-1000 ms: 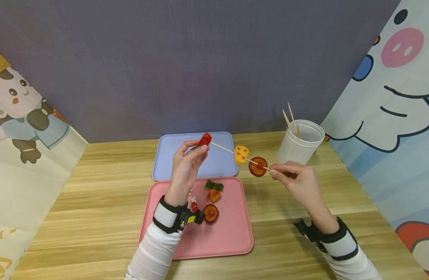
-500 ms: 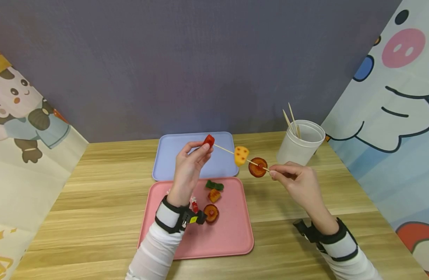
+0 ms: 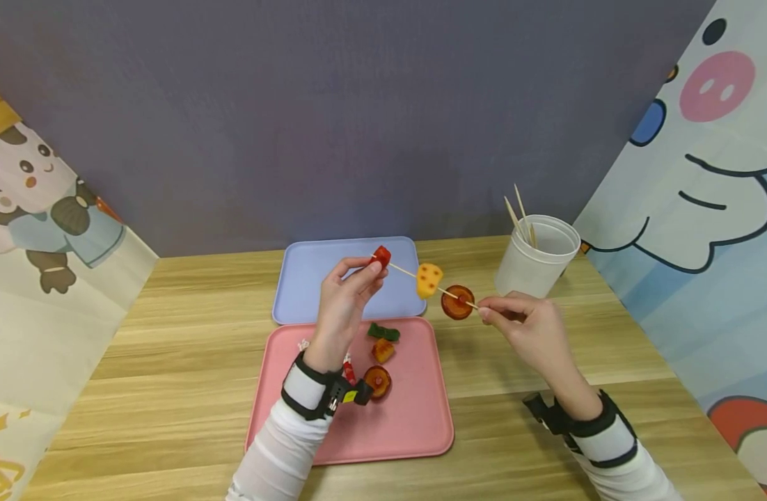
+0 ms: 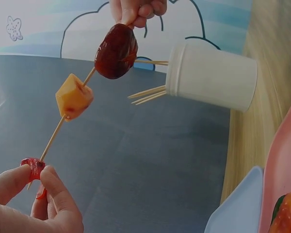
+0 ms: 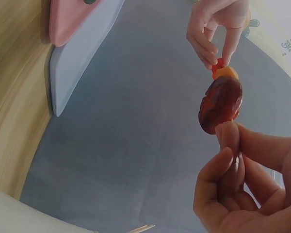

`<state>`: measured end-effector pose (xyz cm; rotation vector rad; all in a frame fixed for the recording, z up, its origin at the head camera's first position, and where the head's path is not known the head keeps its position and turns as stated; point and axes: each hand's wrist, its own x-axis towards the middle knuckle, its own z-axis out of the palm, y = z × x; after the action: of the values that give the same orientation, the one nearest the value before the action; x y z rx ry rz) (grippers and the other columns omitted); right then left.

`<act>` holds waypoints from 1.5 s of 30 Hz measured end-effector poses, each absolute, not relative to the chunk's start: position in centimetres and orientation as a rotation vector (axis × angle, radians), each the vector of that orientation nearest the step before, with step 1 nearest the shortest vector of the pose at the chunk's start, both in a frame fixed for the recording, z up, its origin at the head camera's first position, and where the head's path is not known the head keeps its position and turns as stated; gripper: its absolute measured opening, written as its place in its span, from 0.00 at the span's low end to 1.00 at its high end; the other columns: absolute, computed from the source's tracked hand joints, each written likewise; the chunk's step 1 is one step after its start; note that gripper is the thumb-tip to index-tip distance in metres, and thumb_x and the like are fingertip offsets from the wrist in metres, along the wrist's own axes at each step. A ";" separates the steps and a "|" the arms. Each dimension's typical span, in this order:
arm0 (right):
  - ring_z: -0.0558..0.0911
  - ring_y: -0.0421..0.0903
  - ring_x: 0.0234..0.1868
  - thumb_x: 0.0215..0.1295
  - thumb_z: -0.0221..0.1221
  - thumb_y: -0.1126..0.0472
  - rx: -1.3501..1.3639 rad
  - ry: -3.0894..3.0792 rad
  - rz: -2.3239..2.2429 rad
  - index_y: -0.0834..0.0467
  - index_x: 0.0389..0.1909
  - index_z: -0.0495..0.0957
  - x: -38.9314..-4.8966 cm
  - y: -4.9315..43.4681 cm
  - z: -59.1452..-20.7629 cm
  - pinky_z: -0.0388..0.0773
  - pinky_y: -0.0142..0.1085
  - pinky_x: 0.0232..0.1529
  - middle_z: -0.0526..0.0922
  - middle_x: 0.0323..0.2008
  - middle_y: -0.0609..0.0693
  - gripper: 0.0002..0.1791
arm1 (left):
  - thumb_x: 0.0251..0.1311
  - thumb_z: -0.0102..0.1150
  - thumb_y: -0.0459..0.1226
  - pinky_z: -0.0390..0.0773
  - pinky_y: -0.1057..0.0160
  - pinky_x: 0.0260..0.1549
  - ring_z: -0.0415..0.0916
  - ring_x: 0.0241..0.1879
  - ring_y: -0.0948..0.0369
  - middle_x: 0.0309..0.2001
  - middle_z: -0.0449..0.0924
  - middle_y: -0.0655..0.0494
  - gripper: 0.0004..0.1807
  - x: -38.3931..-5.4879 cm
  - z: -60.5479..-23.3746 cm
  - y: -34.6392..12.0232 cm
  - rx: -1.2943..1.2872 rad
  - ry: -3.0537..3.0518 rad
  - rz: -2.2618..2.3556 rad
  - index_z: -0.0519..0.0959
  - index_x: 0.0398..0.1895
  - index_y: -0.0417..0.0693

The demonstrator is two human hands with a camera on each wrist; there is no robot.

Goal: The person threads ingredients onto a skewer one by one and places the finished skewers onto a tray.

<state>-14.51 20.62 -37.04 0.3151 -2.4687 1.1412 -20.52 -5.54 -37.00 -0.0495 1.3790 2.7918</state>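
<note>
My right hand (image 3: pixel 534 334) pinches one end of a thin wooden skewer (image 4: pixel 52 139) held in the air. Closest to those fingers on the stick is a round glossy brown piece of toy food (image 3: pixel 457 303). Beyond it sits a yellow spotted piece (image 3: pixel 429 280). My left hand (image 3: pixel 349 299) pinches a small red piece (image 4: pixel 34 168) at the stick's far end. In the left wrist view, the skewer's tip pokes out past this red piece. Bare stick shows between the red and yellow pieces.
A pink tray (image 3: pixel 415 424) carries a green piece (image 3: pixel 383 332), an orange chunk (image 3: pixel 382 351), another brown round (image 3: pixel 377 382) and a red-and-white piece (image 3: pixel 349 370) partly behind my left wrist. Behind it lies a blue tray (image 3: pixel 308 278). A white tub (image 3: pixel 534 261) holding several skewers stands at right.
My left hand has moved right with the red piece, which has slid along the skewer toward the yellow one. My right hand stays nearly still.
</note>
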 end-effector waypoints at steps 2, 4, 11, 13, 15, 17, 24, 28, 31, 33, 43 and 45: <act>0.77 0.31 0.24 0.51 0.68 0.69 0.323 -2.478 1.121 0.59 0.30 0.87 -14.5 20.6 -37.1 0.73 0.21 0.26 0.85 0.24 0.49 0.05 | 0.58 0.59 0.25 0.81 0.67 0.36 0.83 0.31 0.60 0.35 0.83 0.48 0.05 -20.5 -37.0 -5.5 -0.053 1.380 2.793 0.78 0.32 0.44; 0.77 0.31 0.24 0.51 0.68 0.69 0.333 -2.485 1.089 0.59 0.30 0.87 -14.5 20.5 -37.1 0.74 0.20 0.27 0.85 0.24 0.48 0.05 | 0.58 0.59 0.26 0.81 0.67 0.36 0.83 0.31 0.60 0.34 0.83 0.49 0.06 -20.5 -37.1 -5.5 -0.051 1.382 2.790 0.78 0.32 0.45; 0.79 0.35 0.25 0.50 0.69 0.67 0.361 -2.543 0.943 0.56 0.30 0.87 -14.5 20.2 -37.3 0.76 0.23 0.28 0.84 0.24 0.45 0.05 | 0.57 0.60 0.26 0.81 0.67 0.38 0.83 0.33 0.60 0.37 0.82 0.48 0.05 -20.4 -37.3 -5.2 -0.013 1.400 2.756 0.78 0.33 0.44; 0.79 0.37 0.26 0.51 0.69 0.67 0.361 -2.573 0.938 0.57 0.30 0.87 -14.4 20.2 -37.3 0.76 0.26 0.27 0.84 0.25 0.46 0.05 | 0.57 0.61 0.27 0.81 0.66 0.38 0.83 0.33 0.60 0.37 0.82 0.48 0.05 -20.4 -37.4 -5.2 -0.007 1.406 2.754 0.78 0.33 0.44; 0.80 0.38 0.26 0.52 0.68 0.67 0.363 -2.602 0.950 0.57 0.31 0.87 -14.4 20.1 -37.2 0.76 0.27 0.27 0.84 0.25 0.47 0.05 | 0.57 0.61 0.27 0.81 0.66 0.39 0.83 0.33 0.60 0.37 0.82 0.48 0.05 -20.4 -37.5 -5.1 -0.008 1.411 2.755 0.78 0.33 0.45; 0.80 0.39 0.26 0.53 0.67 0.66 0.364 -2.635 0.947 0.57 0.31 0.87 -14.4 20.1 -37.2 0.76 0.28 0.27 0.85 0.26 0.47 0.04 | 0.56 0.62 0.28 0.81 0.65 0.39 0.83 0.33 0.59 0.37 0.83 0.49 0.05 -20.4 -37.6 -5.1 -0.011 1.417 2.752 0.78 0.33 0.45; 0.79 0.37 0.26 0.54 0.67 0.63 0.362 -2.698 0.955 0.55 0.30 0.87 -14.2 20.1 -37.3 0.74 0.28 0.26 0.85 0.26 0.46 0.03 | 0.56 0.62 0.28 0.81 0.62 0.37 0.83 0.35 0.58 0.38 0.83 0.49 0.05 -20.5 -38.0 -4.8 -0.034 1.428 2.711 0.78 0.31 0.46; 0.80 0.36 0.25 0.52 0.68 0.62 0.373 -2.678 0.932 0.54 0.29 0.88 -14.3 20.1 -37.4 0.75 0.29 0.25 0.86 0.26 0.46 0.03 | 0.56 0.63 0.28 0.81 0.62 0.37 0.83 0.35 0.58 0.38 0.83 0.50 0.05 -20.4 -38.2 -4.6 -0.039 1.452 2.690 0.79 0.32 0.47; 0.80 0.36 0.25 0.51 0.69 0.61 0.370 -2.683 0.915 0.53 0.29 0.88 -14.3 20.2 -37.4 0.75 0.29 0.25 0.86 0.26 0.45 0.04 | 0.55 0.63 0.29 0.81 0.61 0.37 0.83 0.36 0.57 0.38 0.83 0.50 0.05 -20.4 -38.3 -4.5 -0.035 1.490 2.656 0.79 0.32 0.46; 0.80 0.36 0.25 0.51 0.69 0.60 0.372 -2.700 0.909 0.53 0.30 0.88 -14.4 20.3 -37.4 0.74 0.29 0.24 0.86 0.26 0.45 0.04 | 0.55 0.64 0.29 0.81 0.61 0.37 0.83 0.36 0.57 0.37 0.83 0.50 0.05 -20.3 -38.4 -4.4 -0.036 1.514 2.636 0.79 0.33 0.46; 0.82 0.39 0.27 0.51 0.70 0.59 0.376 -2.813 0.938 0.53 0.30 0.88 -14.3 20.3 -37.3 0.74 0.29 0.24 0.87 0.29 0.49 0.05 | 0.53 0.66 0.30 0.79 0.65 0.33 0.77 0.34 0.60 0.38 0.81 0.51 0.06 -20.6 -38.9 -4.2 -0.074 1.579 2.569 0.80 0.32 0.47; 0.82 0.38 0.27 0.51 0.70 0.60 0.378 -2.821 0.948 0.53 0.29 0.88 -14.3 20.2 -37.3 0.74 0.29 0.24 0.87 0.29 0.49 0.05 | 0.53 0.66 0.30 0.78 0.65 0.33 0.77 0.33 0.60 0.37 0.82 0.52 0.06 -20.7 -39.0 -4.2 -0.071 1.578 2.558 0.81 0.32 0.46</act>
<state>-14.31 20.19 -37.31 0.3781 -2.8209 0.9483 -20.70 -4.24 -39.02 -0.0708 1.5777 2.5583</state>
